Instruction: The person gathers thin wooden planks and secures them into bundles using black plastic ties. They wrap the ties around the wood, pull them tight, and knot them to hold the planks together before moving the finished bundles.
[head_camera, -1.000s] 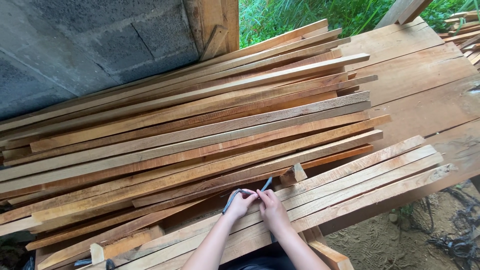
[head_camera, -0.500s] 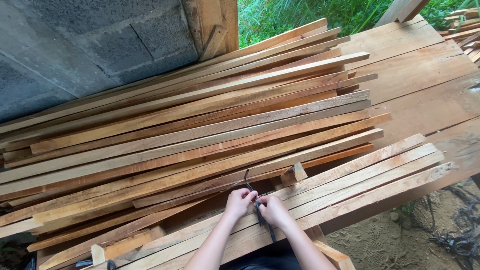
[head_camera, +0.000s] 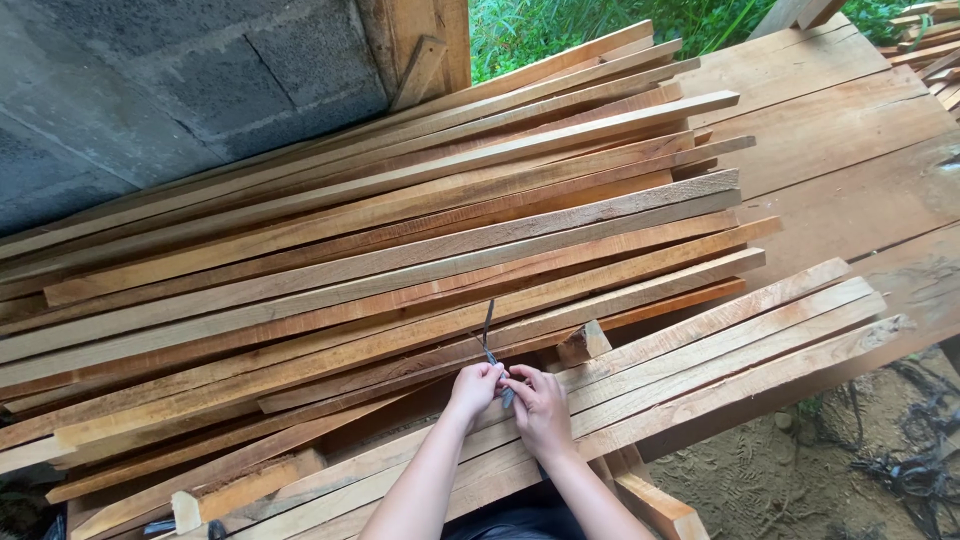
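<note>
I see the dark strap (head_camera: 488, 338) now sticking up toward the far side, its near tail gone from below my right hand (head_camera: 540, 405).

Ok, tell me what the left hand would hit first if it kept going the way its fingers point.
The left hand points up and to the right, over the dark strap it pinches. It would probably meet the reddish slat of the big pile first; depth is unclear.
</note>
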